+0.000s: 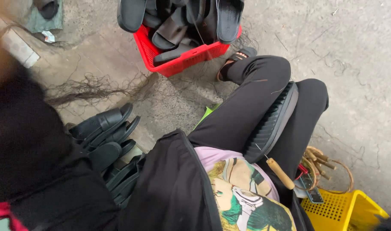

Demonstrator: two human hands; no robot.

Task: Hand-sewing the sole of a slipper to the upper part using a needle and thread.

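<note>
Seated person, head view, looking down at own lap; neither the left nor the right hand is in view, so their state cannot be told and places are given from the lap. Item 1: black sandal sole (272,122), ridged tread up, lying lengthwise between the thighs, held by nothing. Item 2: wooden-handled awl (280,172), needle tip towards the sole's near end, resting on the lap just beside it. Item 3: red basket (178,62) of black sandals, ahead on the concrete floor (358,51). Item 4: stack of black sandals (105,132), to the left. Item 5: yellow crate (345,209), lower right, with tools on its edge. Progress: judged paused, sole and awl both set down.
</note>
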